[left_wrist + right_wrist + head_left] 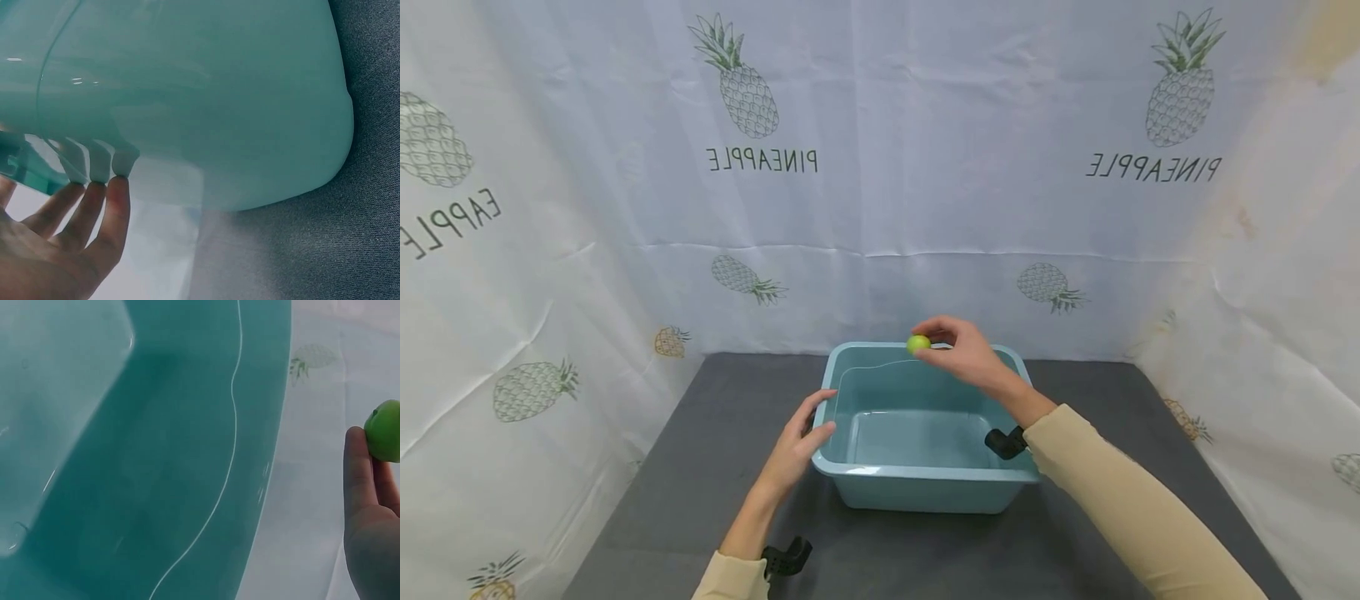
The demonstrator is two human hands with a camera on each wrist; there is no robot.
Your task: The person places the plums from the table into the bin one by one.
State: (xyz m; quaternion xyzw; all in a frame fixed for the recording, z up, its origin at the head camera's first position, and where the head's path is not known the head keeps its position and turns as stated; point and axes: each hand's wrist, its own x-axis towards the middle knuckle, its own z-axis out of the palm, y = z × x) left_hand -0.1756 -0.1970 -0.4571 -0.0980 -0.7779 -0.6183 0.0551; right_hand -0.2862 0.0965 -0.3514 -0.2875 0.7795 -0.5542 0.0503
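Note:
A small round green fruit (917,343) with a dimple is pinched between the thumb and fingers of my right hand (958,354), above the far rim of a blue-green plastic basin (925,473). The right wrist view shows the fruit (384,430) at its right edge, with the fingers beside it. My left hand (793,446) is at the basin's left side, thumb and index finger at the rim. From the left wrist view, several fingertips (119,184) touch the outside wall of the basin (250,106), the fingers only slightly bent.
The basin stands on a dark grey cloth-covered table (715,467). White fabric (925,167) printed with pineapples hangs behind the table and along both sides. Black wrist mounts (786,557) stick out from both wrists. A thin pale line runs along the basin's inner wall.

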